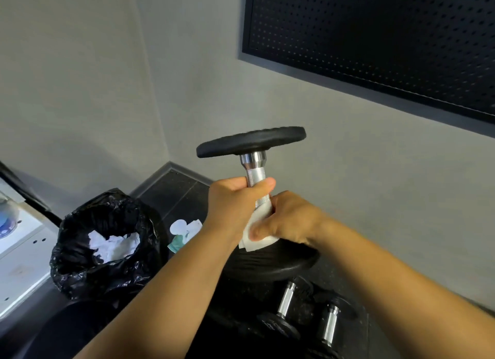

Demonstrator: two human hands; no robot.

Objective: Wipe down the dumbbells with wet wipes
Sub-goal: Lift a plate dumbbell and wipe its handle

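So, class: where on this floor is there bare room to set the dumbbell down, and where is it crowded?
Bare floor lies in the corner, between bin, wipes pack and baseboard. A strip shows between the small dumbbells and right wall. Crowded: around those, beneath the held dumbbell.

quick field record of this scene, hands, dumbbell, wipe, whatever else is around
left hand: grips the dumbbell by its knurled handle
right hand: holds a wet wipe round the handle, below the left hand
dumbbell pose: upright, black plate at each end
bin: black liner, crumpled white wipes inside
wipe pack: on the floor beside the bin
spare dumbbells: two lying on the floor, lower right
wall: dark pegboard, upper right
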